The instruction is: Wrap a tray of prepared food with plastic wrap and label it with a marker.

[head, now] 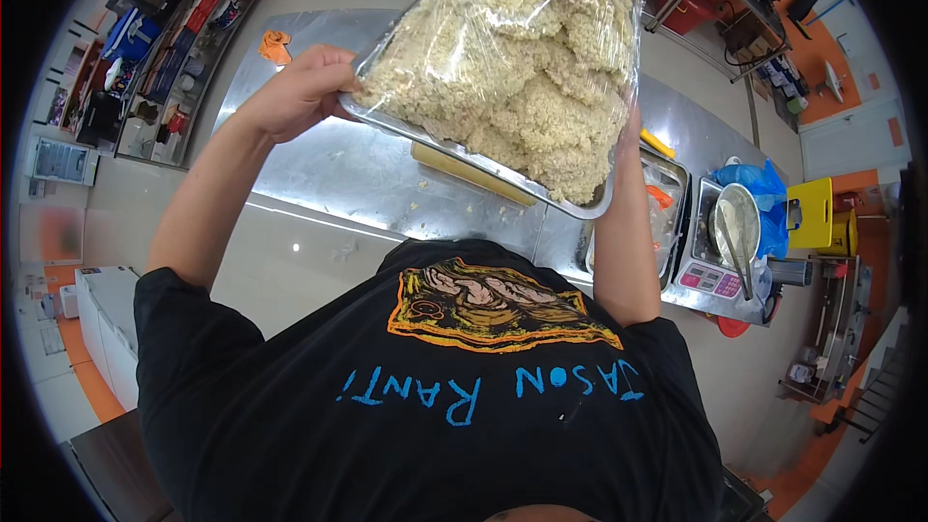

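Observation:
A metal tray (pixel 464 156), heaped with a pale, crumbly food mixture (pixel 522 72) under clear plastic wrap, is held up above a stainless steel table (pixel 326 181). My left hand (pixel 313 93) grips the tray's left edge, thumb on the rim. At the other side my right hand (pixel 632 130) supports the tray; its fingers are mostly hidden behind it. The tray looks tilted towards me. Partly beneath it on the table lies a long yellowish roll (pixel 471 174), with small crumbs scattered around.
An orange cloth (pixel 275 47) lies at the table's far left. To the right are a tray with plastic bags (pixel 660 196), a digital scale (pixel 707 279) bearing a metal bowl (pixel 736 221), blue plastic bags (pixel 754 177) and a yellow board (pixel 810 214). Shelving (pixel 181 72) stands beyond the table at left.

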`<state>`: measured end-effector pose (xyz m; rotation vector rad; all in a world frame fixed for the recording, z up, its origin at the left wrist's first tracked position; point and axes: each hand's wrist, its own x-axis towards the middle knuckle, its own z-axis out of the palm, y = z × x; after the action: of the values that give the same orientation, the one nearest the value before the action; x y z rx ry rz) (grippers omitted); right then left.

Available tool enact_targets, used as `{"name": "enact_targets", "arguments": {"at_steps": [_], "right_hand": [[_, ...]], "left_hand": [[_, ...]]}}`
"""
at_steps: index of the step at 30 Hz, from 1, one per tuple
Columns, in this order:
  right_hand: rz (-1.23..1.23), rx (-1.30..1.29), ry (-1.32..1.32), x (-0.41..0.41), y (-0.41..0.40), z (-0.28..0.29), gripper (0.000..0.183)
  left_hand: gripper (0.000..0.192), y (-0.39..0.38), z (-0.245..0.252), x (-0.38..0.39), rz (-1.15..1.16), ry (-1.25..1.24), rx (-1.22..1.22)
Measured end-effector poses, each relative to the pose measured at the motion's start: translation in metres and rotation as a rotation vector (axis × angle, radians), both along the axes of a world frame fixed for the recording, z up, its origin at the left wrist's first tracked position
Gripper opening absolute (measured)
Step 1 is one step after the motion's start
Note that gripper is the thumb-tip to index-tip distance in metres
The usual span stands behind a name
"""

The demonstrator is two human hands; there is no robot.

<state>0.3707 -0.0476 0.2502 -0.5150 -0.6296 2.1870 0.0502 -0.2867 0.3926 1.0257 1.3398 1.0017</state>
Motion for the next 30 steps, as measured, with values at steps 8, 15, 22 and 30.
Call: {"name": "enact_targets", "arguments": {"at_steps": [8, 15, 22, 30], "right_hand": [[-0.093, 0.111, -0.09, -0.015, -0.057, 0.05, 0.054], [-0.026, 0.004, 0.099, -0.034, -0.099, 0.007, 0.058], [-0.001, -0.138, 0.062, -0.041, -0.148, -0.046, 0.065], [-0.062, -0.192, 0.068, -0.066, -0.21, -0.117, 0.059]], "left_hand": [[0.011, -0.034, 0.033, -0.022, 0.0, 0.092, -0.011], [0.017, -0.078, 0.004, -0.03, 0.059, 0.144, -0.05], [0.031, -0.129, -0.046, -0.042, 0.033, 0.1, -0.182], [0.025, -0.175, -0.115, -0.08, -0.027, 0.081, -0.242]]}}
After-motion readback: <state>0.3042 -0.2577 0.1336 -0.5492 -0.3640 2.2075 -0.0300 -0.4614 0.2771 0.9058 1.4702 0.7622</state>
